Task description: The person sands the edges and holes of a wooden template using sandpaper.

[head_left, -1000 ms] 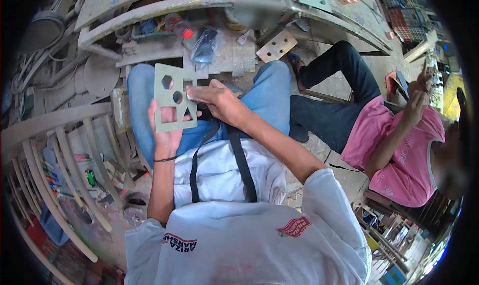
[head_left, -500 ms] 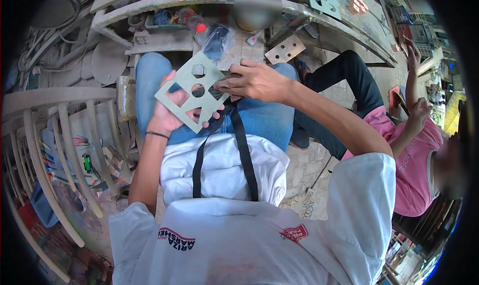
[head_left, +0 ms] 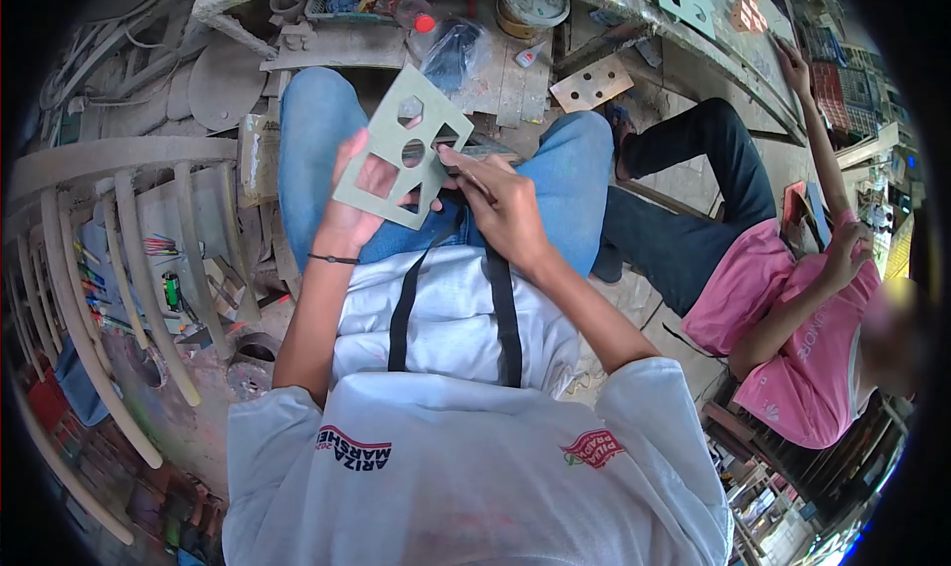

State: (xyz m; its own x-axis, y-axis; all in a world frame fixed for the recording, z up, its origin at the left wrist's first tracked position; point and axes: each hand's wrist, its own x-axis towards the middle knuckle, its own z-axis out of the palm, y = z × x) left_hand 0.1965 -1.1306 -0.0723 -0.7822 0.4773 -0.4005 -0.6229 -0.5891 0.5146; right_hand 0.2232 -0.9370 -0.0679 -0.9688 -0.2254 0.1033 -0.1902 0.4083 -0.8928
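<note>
A pale green board (head_left: 388, 142) with cut-out shapes, among them a hexagon, a circle and a square, is held tilted above my lap. My left hand (head_left: 351, 219) grips it by the lower left side, thumb on the edge and fingers behind, partly visible through the openings. My right hand (head_left: 503, 205) is at the board's right side, its fingers closed together and the tips by the cut-outs near that edge. Whatever those fingers pinch, if anything, is too small or hidden to make out.
Ahead, beneath a paint-stained bench, are a red-capped bottle (head_left: 411, 13), a plastic bag (head_left: 458, 53) and a can (head_left: 533, 11). A board with round holes (head_left: 592, 83) lies right of them. A person in pink (head_left: 792, 318) sits at right. Slatted wood (head_left: 129, 160) stands left.
My right hand has turned and dropped, its wrist now below the board's right edge. The board has shifted slightly up and right. The other person's raised arm has moved toward the bench.
</note>
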